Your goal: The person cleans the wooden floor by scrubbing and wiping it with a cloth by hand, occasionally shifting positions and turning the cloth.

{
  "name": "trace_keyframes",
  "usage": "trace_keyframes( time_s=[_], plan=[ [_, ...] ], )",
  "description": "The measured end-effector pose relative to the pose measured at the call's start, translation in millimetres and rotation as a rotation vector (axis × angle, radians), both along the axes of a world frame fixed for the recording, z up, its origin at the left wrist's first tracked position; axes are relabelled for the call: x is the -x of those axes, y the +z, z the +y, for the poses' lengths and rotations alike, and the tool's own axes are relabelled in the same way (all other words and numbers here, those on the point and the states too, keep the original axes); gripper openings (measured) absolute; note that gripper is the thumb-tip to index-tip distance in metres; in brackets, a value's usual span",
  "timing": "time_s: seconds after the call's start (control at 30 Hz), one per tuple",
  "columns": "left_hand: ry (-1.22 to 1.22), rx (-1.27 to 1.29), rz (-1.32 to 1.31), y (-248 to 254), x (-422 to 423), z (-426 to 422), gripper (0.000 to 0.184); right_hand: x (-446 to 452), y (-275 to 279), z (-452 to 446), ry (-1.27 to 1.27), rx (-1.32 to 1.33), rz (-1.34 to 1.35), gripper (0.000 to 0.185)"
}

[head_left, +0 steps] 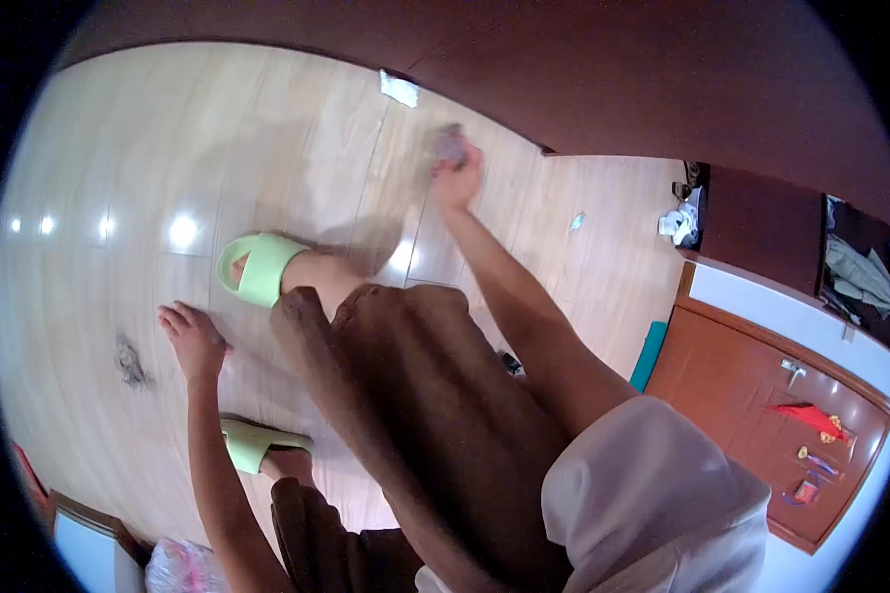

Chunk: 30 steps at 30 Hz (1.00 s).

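My left hand (pixel 194 341) is held over the wood-look floor with its fingers spread and nothing in it. It is nearest to a dark, wispy clump that looks like hair (pixel 131 364) and to the light green slippers (pixel 262 269) on my feet. Toward the dark brown cabinet front, my right hand (pixel 462 176) is closed on a greyish, pinkish wad (pixel 449 148). Motion blurs this wad, so its kind is unclear. A white crumpled piece, like paper (pixel 399 88), lies by the cabinet base beyond my right hand.
The dark brown cabinet (pixel 564 79) borders the floor. Shoes (pixel 680 222) sit in a low opening at right. A small pale green scrap (pixel 577 221) and a teal roll (pixel 649 357) are near a brown door (pixel 761 395). A clear plastic bag (pixel 181 567) stands bottom left.
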<state>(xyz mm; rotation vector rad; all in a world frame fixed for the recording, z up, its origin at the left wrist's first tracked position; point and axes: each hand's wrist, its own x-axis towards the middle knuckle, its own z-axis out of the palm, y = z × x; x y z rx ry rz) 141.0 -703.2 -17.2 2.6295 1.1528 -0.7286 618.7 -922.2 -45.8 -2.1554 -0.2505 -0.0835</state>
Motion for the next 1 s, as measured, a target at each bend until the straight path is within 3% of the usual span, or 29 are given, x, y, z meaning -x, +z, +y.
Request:
trace_keyframes(
  time_s=[0.07,0.17,0.27,0.33,0.37,0.47,0.53,0.6,0.7,0.73,0.8,0.83,0.87,0.9,0.93,0.97,1.0],
  plan=[
    [0.041,-0.014,-0.074,-12,8,-3,0.121,-55,-18,-58,-0.230,-0.006,0.047,0.037],
    [0.226,0.094,-0.156,15,1,-3,0.121,-118,-21,-126,-0.518,0.034,0.029,0.034],
    [0.273,0.092,-0.225,4,2,-5,0.122,-136,23,-142,-0.647,0.209,0.022,0.034],
    [0.286,0.056,-0.270,3,5,-7,0.123,-147,21,-153,-0.709,-0.129,0.262,0.036],
    [0.295,0.061,-0.255,5,3,-8,0.123,-159,15,-146,-0.723,-0.311,0.381,0.037],
    [0.320,0.077,-0.234,11,-2,-8,0.123,-195,-33,-135,-0.869,0.021,0.272,0.036],
    [0.338,0.089,-0.246,7,-1,-8,0.123,-178,-3,-67,-1.002,-0.230,0.321,0.035],
    [0.332,0.083,-0.232,10,-1,-7,0.123,-135,48,24,-1.063,-0.263,0.333,0.036],
    [0.330,0.083,-0.234,10,-2,-6,0.122,-93,0,94,-0.835,0.378,0.152,0.039],
    [0.331,0.082,-0.237,9,-1,-5,0.122,-77,-23,114,-0.708,0.259,0.107,0.034],
    [0.319,0.081,-0.234,5,0,-4,0.122,-29,-33,158,-0.440,0.324,-0.006,0.029],
    [0.312,0.082,-0.231,3,2,-4,0.121,4,-11,184,-0.294,0.501,-0.075,0.027],
    [0.301,0.075,-0.239,0,6,-5,0.121,31,3,206,-0.189,-0.110,0.215,0.031],
    [0.292,0.068,-0.247,-4,10,-5,0.121,50,-6,222,0.106,0.067,0.043,0.036],
    [0.292,0.068,-0.251,-4,11,-5,0.121,75,-11,246,0.214,0.107,0.011,0.037],
    [0.292,0.068,-0.256,-5,13,-4,0.120,99,13,263,0.250,0.003,0.356,0.034],
    [0.300,0.075,-0.257,-3,10,-4,0.120,122,22,272,0.447,0.001,0.246,0.030]
  ],
)
